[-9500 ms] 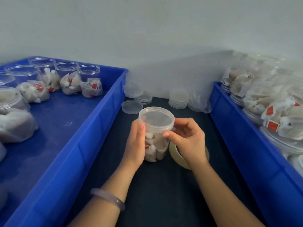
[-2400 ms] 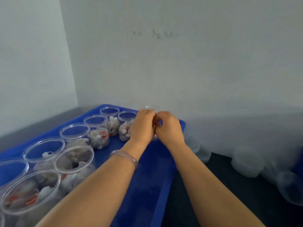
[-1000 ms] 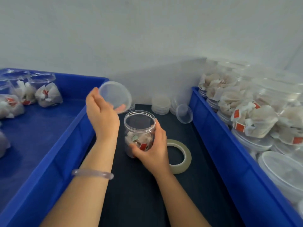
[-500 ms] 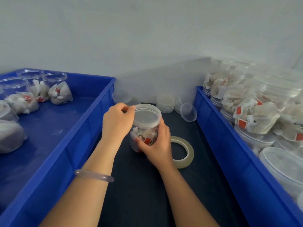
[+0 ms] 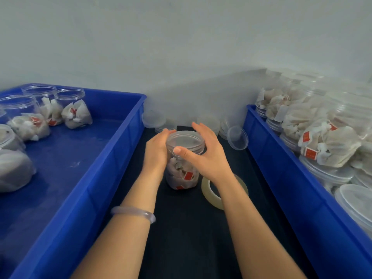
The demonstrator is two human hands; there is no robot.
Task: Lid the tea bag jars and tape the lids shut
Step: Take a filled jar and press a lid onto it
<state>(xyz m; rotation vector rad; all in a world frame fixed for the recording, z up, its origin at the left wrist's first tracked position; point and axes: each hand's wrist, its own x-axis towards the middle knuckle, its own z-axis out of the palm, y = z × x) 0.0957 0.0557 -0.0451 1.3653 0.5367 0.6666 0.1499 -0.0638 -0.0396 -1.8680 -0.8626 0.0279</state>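
Observation:
A clear tea bag jar (image 5: pixel 181 174) stands on the dark mat between two blue bins, its translucent lid (image 5: pixel 185 140) sitting on top. My left hand (image 5: pixel 156 154) wraps the jar's left side just under the lid, fingertips reaching round the back. My right hand (image 5: pixel 203 156) spans the lid from the right, thumb on its front rim and fingers over the far rim. A roll of clear tape (image 5: pixel 208 191) lies flat to the right of the jar, partly hidden under my right forearm.
The left blue bin (image 5: pixel 112 158) holds several open jars of tea bags (image 5: pixel 70 109). The right blue bin (image 5: pixel 281 178) is piled with lidded jars (image 5: pixel 330 146). Loose lids (image 5: pixel 154 119) are stacked by the wall; one lid (image 5: pixel 237 137) leans on the right bin.
My right hand has left the jar's body and come up onto the lid. My left hand has gone from pinching the lid's rim to holding the jar's side.

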